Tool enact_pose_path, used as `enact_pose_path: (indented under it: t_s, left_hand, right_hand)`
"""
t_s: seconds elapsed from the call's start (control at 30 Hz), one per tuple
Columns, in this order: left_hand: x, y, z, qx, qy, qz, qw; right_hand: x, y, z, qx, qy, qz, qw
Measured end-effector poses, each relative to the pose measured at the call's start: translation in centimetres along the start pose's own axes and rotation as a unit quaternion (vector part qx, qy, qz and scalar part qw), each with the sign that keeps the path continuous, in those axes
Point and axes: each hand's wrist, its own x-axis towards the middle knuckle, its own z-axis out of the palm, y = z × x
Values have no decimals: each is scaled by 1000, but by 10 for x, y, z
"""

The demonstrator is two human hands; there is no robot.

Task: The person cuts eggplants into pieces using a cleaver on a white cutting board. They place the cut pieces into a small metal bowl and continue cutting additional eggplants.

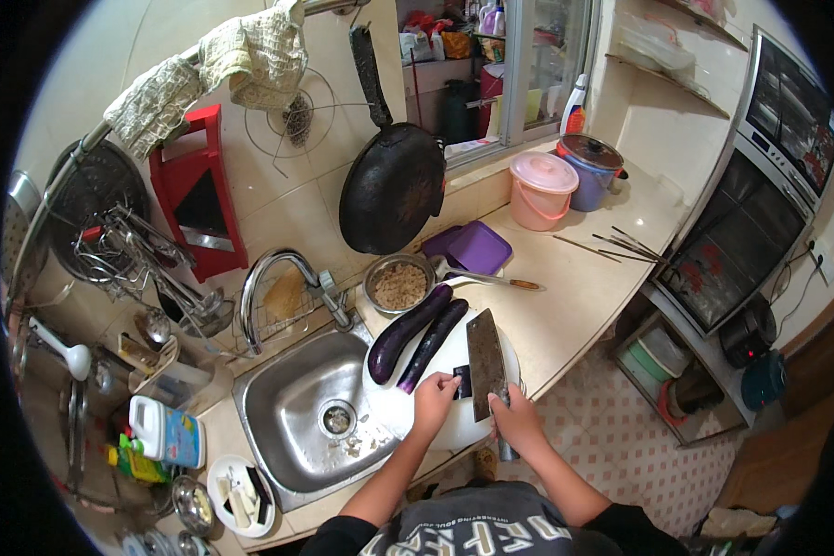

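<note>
My right hand (516,419) grips the handle of a cleaver (488,361), its broad, stained blade over the right part of a round white cutting board (389,410). Just left of the blade, the fingertips of my left hand (434,403) hold a short dark piece of eggplant (463,382) against the board. Two whole purple eggplants, a thicker one (403,337) and a thinner one (436,340), lie side by side on the board's far left. Cut eggplant strips (244,497) rest on a white plate (221,467) left of the sink.
The steel sink (285,431) with its curved faucet (257,292) adjoins the board's left side. Behind the board stand a metal bowl of minced food (397,283) and a spatula (486,276). Farther back are a pink lidded bucket (542,198), a lidded pot (591,174) and chopsticks (629,247).
</note>
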Motion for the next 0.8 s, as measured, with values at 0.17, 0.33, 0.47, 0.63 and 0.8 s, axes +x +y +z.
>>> enact_pose_path:
  t_s: [0.17,0.33,0.47,0.63,0.8]
  left_hand:
    - [-4,15,-5,-5,6,4,1000]
    - [-2,11,-9,12,-10,16,1000]
    - [1,-7,-6,45,13,61,997]
    - [-1,-3,-4,16,14,49,999]
    - [-3,0,-7,53,-1,95,994]
  right_hand:
    - [4,6,12,-13,-8,-10,1000]
    - [-1,1,21,-46,0,27,999]
    - [-17,-3,26,-123,1,12,992]
    - [-46,17,34,-292,56,-99,950]
    - [-46,-6,45,-294,28,-13,955]
